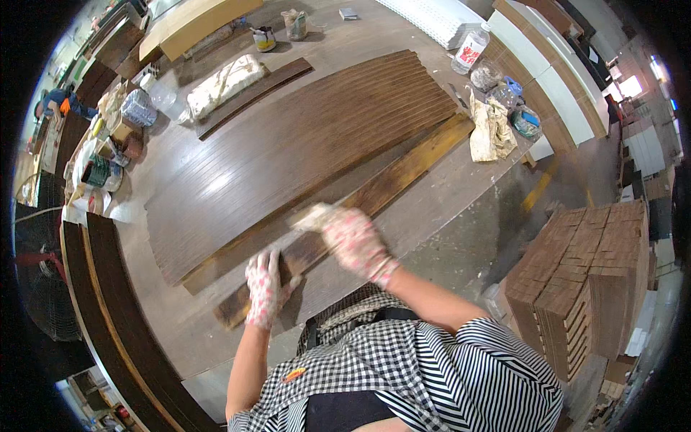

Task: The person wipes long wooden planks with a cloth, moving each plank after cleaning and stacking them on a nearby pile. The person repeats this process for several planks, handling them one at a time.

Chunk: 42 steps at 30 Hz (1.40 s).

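A long narrow wooden board [410, 167] lies slantwise in front of me, dark brown in places and yellowish in others. My left hand [265, 289], in a white glove with pink spots, presses on the board near its lower left end. In the same kind of glove, my right hand [357, 240] grips a pale cloth or pad [312, 217] over the middle of the board; blur hides its exact kind. Just beyond lies a stack of dark brown wooden strips [302, 146], side by side.
A crumpled beige cloth [490, 129] and a clear plastic bottle [471, 49] lie toward the right. Paint cans [264, 39] stand at the back, near a wrapped white bundle [227, 86]. Stacked brown boards [577, 286] rise at right. A fan [46, 264] is at left; another person [62, 105] is beyond.
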Each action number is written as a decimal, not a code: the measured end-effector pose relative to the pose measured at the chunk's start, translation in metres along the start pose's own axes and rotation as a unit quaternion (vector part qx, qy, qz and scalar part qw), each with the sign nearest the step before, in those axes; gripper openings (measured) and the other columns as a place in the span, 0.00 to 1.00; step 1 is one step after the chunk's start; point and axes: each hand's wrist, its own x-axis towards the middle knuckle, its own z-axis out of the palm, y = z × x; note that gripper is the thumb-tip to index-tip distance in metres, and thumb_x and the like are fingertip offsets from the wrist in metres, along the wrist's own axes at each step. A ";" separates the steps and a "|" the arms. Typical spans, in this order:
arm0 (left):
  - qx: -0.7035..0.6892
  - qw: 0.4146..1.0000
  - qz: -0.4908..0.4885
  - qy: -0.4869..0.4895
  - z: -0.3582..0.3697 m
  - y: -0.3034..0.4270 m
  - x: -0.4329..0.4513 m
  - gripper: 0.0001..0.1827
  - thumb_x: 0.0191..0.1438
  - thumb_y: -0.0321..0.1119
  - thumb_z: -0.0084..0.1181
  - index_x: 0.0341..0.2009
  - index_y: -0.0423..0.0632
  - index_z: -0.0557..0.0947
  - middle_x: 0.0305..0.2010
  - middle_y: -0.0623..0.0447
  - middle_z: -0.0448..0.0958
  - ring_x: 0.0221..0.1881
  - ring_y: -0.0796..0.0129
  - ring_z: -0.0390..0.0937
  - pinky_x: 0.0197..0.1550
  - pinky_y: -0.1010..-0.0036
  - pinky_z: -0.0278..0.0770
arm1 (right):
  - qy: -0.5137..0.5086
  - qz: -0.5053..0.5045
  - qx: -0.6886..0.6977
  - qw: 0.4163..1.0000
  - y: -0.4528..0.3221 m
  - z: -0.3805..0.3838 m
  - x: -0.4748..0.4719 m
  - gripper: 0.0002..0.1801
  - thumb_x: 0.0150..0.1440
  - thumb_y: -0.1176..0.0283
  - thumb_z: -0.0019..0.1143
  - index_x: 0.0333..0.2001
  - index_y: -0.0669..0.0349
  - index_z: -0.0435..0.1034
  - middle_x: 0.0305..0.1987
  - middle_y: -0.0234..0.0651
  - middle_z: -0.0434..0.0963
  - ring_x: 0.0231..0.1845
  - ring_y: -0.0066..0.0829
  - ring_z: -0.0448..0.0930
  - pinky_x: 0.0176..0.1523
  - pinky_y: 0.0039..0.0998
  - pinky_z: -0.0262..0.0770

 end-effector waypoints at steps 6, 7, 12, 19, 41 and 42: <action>0.032 0.999 -0.012 -0.041 -0.009 -0.034 -0.072 0.46 0.35 0.49 0.72 0.58 0.43 0.71 0.54 0.40 0.69 0.55 0.42 0.65 0.59 0.50 0.64 | 0.019 0.350 0.036 0.936 0.191 -0.081 0.011 0.14 0.65 0.70 0.40 0.37 0.63 0.74 0.35 0.43 0.78 0.35 0.37 0.77 0.41 0.36 0.75; 0.032 0.998 -0.016 -0.044 -0.007 -0.039 -0.075 0.46 0.35 0.50 0.71 0.58 0.43 0.70 0.55 0.39 0.69 0.56 0.42 0.65 0.60 0.50 0.63 | 0.001 0.329 -0.063 0.942 0.194 -0.087 0.018 0.14 0.66 0.71 0.39 0.36 0.63 0.74 0.34 0.42 0.77 0.34 0.35 0.76 0.39 0.36 0.74; 0.030 0.999 -0.013 -0.043 -0.009 -0.056 -0.095 0.46 0.40 0.57 0.66 0.59 0.42 0.70 0.54 0.39 0.69 0.55 0.42 0.66 0.59 0.50 0.63 | 0.010 0.118 0.112 0.987 0.058 -0.044 0.002 0.12 0.62 0.70 0.48 0.45 0.60 0.75 0.49 0.46 0.78 0.58 0.38 0.75 0.59 0.35 0.72; 0.014 0.998 -0.028 -0.046 -0.019 -0.069 -0.134 0.47 0.43 0.59 0.64 0.61 0.41 0.68 0.55 0.38 0.69 0.56 0.41 0.66 0.60 0.49 0.62 | 0.018 0.384 0.199 0.901 0.155 -0.074 0.000 0.20 0.69 0.65 0.39 0.57 0.64 0.69 0.54 0.38 0.76 0.53 0.29 0.76 0.56 0.31 0.74; -0.231 0.962 -0.046 0.138 -0.002 -0.075 -0.127 0.23 0.55 0.37 0.52 0.57 0.46 0.75 0.48 0.42 0.75 0.50 0.47 0.72 0.53 0.56 0.70 | -0.131 -0.263 0.041 0.955 -0.106 0.008 -0.027 0.20 0.54 0.77 0.53 0.52 0.64 0.73 0.61 0.47 0.74 0.66 0.45 0.70 0.70 0.50 0.59; -0.244 0.958 -0.042 0.148 -0.001 -0.076 -0.128 0.23 0.57 0.36 0.51 0.57 0.47 0.75 0.47 0.42 0.76 0.50 0.48 0.72 0.54 0.57 0.71 | -0.135 -0.222 0.118 0.958 -0.133 0.021 -0.030 0.20 0.54 0.77 0.53 0.52 0.63 0.73 0.59 0.46 0.74 0.66 0.45 0.69 0.71 0.50 0.57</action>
